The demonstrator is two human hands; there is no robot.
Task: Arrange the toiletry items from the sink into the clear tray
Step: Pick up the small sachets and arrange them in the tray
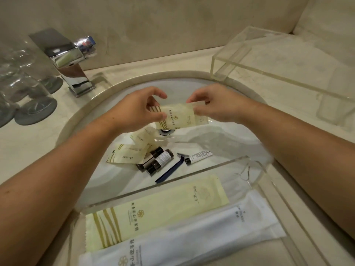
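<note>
Both hands hold one small pale-yellow sachet (179,117) above the sink drain: my left hand (142,110) pinches its left end, my right hand (209,107) its right end. Down in the white sink (221,139) lie other yellow sachets (126,155), two dark brown bottles (156,160), a blue razor (171,169) and a small white tube (198,156). The clear tray (259,169) rests across the sink's near edge. It holds a long yellow packet (159,210) and a long white packet (192,237) side by side.
A chrome faucet (71,58) stands at the back left. Upturned glasses on grey coasters (28,93) sit left of it. A second clear acrylic box (278,60) stands on the beige counter at the back right.
</note>
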